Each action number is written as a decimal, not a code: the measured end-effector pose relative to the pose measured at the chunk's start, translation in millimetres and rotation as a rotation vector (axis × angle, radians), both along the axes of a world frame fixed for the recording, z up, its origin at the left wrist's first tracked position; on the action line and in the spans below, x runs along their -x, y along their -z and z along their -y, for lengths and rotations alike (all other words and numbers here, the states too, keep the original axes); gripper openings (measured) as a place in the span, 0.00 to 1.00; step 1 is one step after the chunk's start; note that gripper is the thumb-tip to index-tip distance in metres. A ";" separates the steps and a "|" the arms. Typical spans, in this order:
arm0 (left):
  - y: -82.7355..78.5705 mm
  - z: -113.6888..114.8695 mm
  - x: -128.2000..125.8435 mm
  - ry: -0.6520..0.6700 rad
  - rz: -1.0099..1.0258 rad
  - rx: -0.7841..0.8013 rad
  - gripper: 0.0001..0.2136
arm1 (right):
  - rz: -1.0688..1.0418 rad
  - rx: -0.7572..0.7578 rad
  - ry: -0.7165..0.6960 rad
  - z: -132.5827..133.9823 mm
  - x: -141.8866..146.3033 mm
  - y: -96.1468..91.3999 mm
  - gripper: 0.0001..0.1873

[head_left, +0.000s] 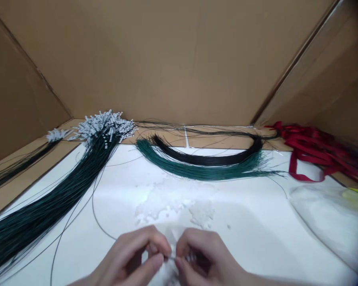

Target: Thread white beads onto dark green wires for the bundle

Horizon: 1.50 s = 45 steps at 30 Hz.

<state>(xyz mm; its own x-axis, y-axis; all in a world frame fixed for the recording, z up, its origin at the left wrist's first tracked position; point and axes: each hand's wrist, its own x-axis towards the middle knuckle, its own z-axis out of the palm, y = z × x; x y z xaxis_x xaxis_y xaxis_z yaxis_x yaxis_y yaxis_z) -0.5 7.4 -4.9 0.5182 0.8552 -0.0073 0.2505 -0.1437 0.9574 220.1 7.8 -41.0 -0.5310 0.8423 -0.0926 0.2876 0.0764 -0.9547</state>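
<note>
My left hand [134, 254] and my right hand [203, 254] meet at the bottom centre, fingertips pinched together over the white table top [256, 222]. Between them is a thin cord end with something small and pale [173, 258]; I cannot make out exactly what it is. A single dark cord [97, 216] loops from the left toward my left hand. Just beyond my hands lies a scatter of small clear beads [179, 206]. A curved bundle of dark green and black cords [203, 165] lies across the middle of the table.
A thick bundle of dark green cords with white beaded ends [104, 127] fans out at the left. Red ribbon [319, 153] is piled at the right. A clear plastic bag [331, 218] lies at the right front. Brown cardboard walls [167, 59] enclose the table.
</note>
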 end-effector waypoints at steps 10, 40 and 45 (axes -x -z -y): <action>3.9 -55.4 0.6 0.019 -0.357 -0.890 0.08 | -0.105 -0.045 0.116 -16.5 1.2 -31.4 0.10; 7.2 -62.4 2.8 0.119 -0.136 -0.602 0.05 | -0.101 -0.009 0.144 -20.2 -5.9 -30.7 0.09; 2.5 -60.1 1.8 0.017 -0.030 -0.420 0.02 | -0.109 0.001 0.154 -20.5 -5.2 -30.7 0.10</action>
<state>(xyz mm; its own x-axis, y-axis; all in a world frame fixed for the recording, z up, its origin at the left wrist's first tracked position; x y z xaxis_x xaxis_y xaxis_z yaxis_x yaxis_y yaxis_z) -2.3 67.6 -7.4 0.5370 0.7785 0.3250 0.2715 -0.5242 0.8072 225.3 28.3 -10.3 -0.4026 0.9144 -0.0419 0.1903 0.0388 -0.9809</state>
